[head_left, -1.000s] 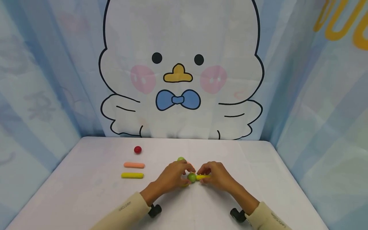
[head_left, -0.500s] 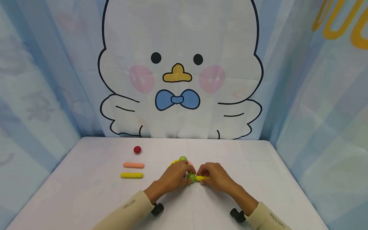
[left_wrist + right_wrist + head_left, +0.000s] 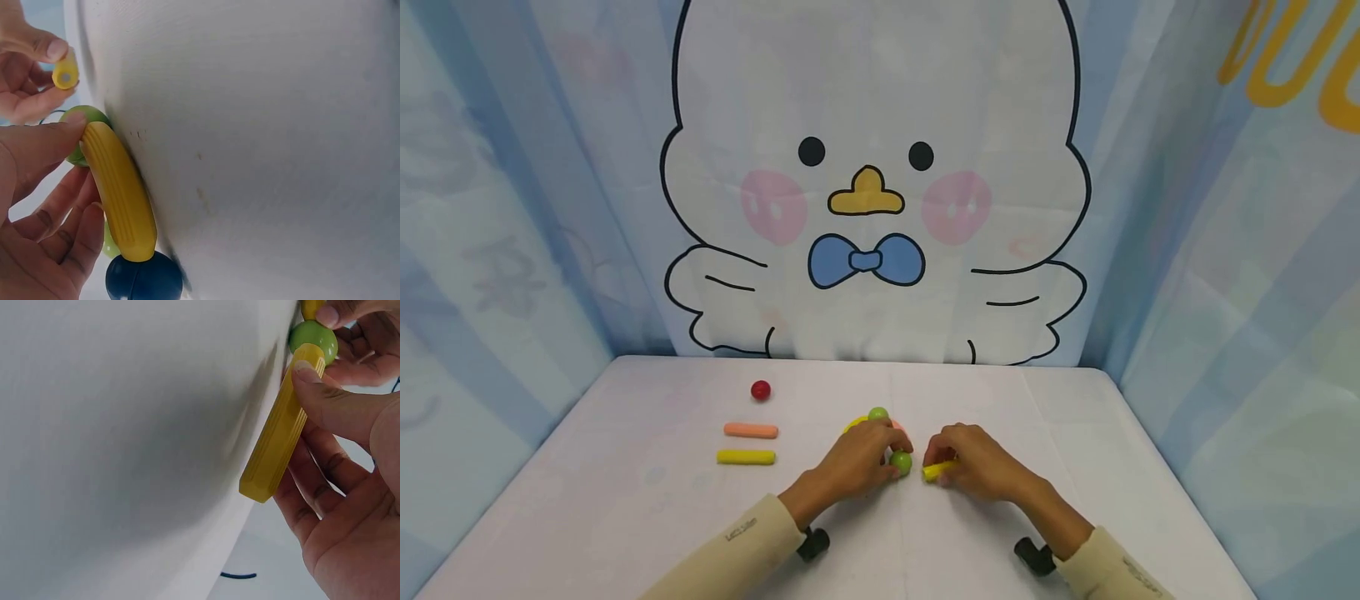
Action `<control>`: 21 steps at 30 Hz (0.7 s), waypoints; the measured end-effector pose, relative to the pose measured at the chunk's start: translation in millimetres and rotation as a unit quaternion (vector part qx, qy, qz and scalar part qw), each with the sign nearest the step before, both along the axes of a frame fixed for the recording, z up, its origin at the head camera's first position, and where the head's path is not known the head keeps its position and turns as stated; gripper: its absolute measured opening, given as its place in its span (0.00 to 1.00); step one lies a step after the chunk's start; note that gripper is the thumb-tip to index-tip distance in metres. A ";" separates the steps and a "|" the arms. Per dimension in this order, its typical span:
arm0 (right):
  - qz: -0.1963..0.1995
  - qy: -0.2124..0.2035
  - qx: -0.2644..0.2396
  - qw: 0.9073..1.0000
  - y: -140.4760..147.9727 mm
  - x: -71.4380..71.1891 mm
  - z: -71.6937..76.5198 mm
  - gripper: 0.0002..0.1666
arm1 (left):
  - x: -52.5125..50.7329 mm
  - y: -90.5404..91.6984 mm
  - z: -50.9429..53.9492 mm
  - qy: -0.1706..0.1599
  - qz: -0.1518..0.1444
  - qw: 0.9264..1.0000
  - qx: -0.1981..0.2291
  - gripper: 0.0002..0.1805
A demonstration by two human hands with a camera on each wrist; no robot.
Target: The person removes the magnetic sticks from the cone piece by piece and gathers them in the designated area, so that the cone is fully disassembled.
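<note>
My left hand (image 3: 847,458) pinches a green ball (image 3: 900,462), the thumb lying where it meets a curved yellow stick (image 3: 122,190). At the stick's other end sits a dark blue ball (image 3: 144,277). Behind the left hand, another green ball (image 3: 877,413) and parts of yellow and orange pieces show; the hand covers most of them. My right hand (image 3: 977,462) grips a straight yellow stick (image 3: 281,428) between thumb and fingers. A round grey spot marks its end in the left wrist view. In the head view, a small gap separates this stick from the green ball.
On the left of the white table (image 3: 587,508) lie a straight orange stick (image 3: 751,431) and a straight yellow stick (image 3: 746,457), with a red ball (image 3: 761,391) behind them. A printed curtain (image 3: 872,317) hangs behind the table's far edge.
The right hand has moved slightly right with the yellow stick, whose end has come away from the green ball and turned a little. The left hand stays nearly still.
</note>
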State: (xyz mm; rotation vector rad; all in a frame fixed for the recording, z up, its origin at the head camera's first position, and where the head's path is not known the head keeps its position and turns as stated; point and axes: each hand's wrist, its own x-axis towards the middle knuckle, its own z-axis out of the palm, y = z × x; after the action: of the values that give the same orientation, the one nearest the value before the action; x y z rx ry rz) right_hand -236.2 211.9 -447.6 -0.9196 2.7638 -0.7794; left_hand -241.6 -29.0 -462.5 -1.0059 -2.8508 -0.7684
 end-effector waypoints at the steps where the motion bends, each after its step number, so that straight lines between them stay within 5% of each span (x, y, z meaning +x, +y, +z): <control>1: -0.006 0.000 0.000 1.000 2.6 0.0 0.8 0.14 | 0.1 0.2 0.2 0.001 0.000 1.000 0.000 0.15; 21: -0.114 0.029 -0.015 0.993 78.4 2.1 0.4 0.14 | 3.7 1.7 1.1 0.022 0.008 1.000 -0.009 0.17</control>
State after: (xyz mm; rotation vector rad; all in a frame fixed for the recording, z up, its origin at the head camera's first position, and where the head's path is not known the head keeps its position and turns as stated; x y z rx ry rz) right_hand -234.1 290.3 -447.2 -0.6455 2.9519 -0.8412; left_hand -237.9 -27.3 -461.4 -0.9890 -2.8303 -0.7106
